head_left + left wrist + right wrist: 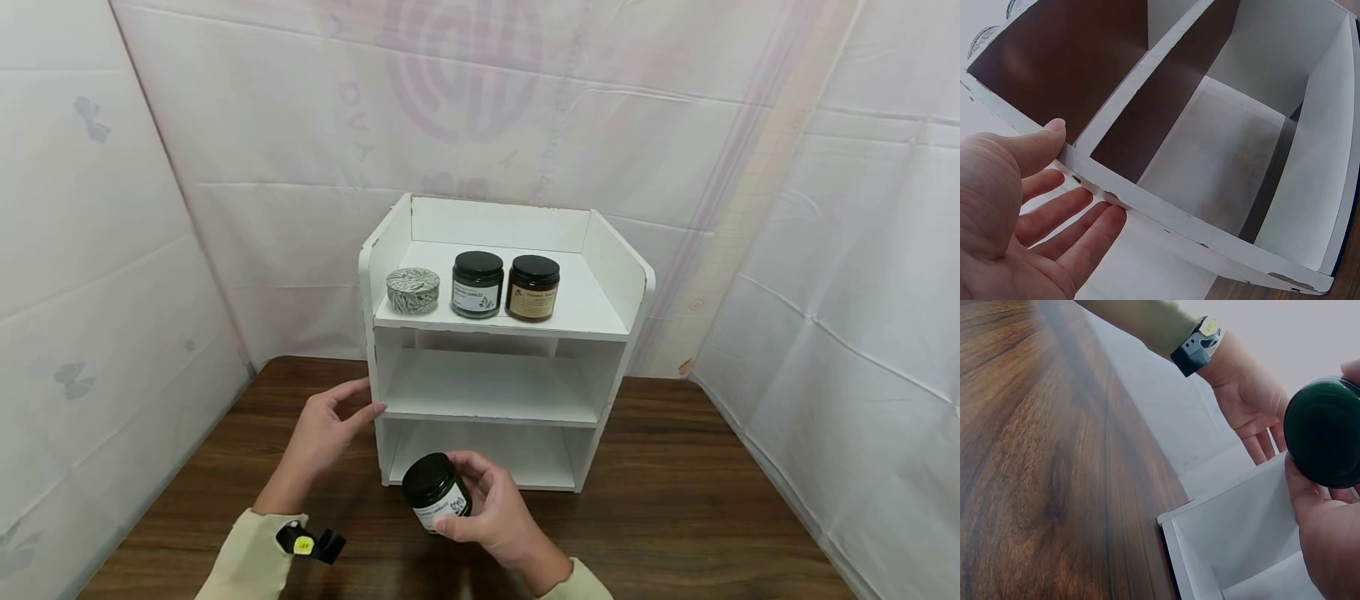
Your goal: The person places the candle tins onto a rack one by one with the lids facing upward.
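My right hand (504, 518) holds a dark green candle jar (442, 505) with a black lid and white label, tilted in front of the shelf's lowest level. Its round green base (1324, 434) faces the right wrist view. With my left hand (322, 437) I grip the left side panel of a small white shelf (491, 385), near the middle board. The thumb (1041, 147) lies at the panel's front edge and the fingers (1085, 240) rest along its outer side.
On the shelf's top level stand a patterned round tin (413, 292), a green candle jar (477, 286) and an amber candle jar (533, 289). The shelf stands on a dark wooden table (690, 500). White sheets (285, 142) hang behind and at both sides.
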`<state>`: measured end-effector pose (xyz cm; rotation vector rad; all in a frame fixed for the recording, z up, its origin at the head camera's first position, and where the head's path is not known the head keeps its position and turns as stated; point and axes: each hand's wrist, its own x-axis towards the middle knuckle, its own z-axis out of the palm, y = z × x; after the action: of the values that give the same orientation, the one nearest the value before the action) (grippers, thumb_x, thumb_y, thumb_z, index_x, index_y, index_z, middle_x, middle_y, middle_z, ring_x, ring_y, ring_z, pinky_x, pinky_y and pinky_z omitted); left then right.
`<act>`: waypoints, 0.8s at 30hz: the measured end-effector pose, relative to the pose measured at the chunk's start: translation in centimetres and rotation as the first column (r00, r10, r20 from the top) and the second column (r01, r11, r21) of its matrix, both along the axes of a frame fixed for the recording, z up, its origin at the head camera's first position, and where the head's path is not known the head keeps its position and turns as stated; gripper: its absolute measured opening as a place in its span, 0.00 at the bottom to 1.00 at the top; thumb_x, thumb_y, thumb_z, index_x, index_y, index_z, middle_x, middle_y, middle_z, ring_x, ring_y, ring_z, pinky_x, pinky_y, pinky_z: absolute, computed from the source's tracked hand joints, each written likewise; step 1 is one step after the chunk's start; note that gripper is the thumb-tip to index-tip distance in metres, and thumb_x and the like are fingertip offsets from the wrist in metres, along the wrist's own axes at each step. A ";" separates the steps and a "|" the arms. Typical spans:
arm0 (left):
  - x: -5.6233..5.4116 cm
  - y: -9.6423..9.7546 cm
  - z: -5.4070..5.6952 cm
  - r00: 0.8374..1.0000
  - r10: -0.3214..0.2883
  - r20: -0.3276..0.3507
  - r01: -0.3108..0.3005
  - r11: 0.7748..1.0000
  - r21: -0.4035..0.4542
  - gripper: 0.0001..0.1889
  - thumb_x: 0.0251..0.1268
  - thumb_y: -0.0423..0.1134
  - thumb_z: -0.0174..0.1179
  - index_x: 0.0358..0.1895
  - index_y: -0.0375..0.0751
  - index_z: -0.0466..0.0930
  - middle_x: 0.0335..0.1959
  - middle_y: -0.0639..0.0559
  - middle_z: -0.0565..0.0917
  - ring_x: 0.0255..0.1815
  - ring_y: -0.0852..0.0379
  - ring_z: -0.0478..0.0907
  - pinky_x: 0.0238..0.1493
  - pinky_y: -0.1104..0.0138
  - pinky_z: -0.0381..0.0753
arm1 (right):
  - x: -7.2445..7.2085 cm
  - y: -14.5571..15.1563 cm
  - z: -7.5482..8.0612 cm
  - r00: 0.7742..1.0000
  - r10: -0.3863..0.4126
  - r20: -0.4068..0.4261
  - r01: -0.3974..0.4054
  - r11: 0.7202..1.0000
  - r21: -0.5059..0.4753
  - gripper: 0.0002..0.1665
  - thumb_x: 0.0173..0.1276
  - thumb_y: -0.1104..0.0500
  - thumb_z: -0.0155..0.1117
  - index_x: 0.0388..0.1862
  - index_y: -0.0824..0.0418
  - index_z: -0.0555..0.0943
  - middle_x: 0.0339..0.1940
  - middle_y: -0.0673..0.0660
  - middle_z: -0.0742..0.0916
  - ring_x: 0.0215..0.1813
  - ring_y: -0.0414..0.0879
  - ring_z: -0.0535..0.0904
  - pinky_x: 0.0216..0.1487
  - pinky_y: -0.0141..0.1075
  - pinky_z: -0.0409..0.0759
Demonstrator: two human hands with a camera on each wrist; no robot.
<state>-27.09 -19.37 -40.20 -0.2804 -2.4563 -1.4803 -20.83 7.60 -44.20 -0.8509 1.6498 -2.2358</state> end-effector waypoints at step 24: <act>-0.1 0.0 0.0 1.000 -0.003 -0.003 0.003 1.000 0.004 0.26 0.70 0.47 0.68 0.67 0.40 0.79 0.59 0.40 0.86 0.59 0.45 0.84 0.47 0.77 0.80 | 0.0 0.2 -0.1 0.999 -0.030 -0.036 0.028 0.998 -0.062 0.43 0.53 0.66 0.81 0.62 0.85 0.70 0.53 0.49 0.88 0.55 0.39 0.82 0.57 0.30 0.81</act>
<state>-27.18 -19.40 -40.21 -0.2855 -2.4510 -1.4850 -20.84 7.83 -44.30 -0.8942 1.6279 -2.3146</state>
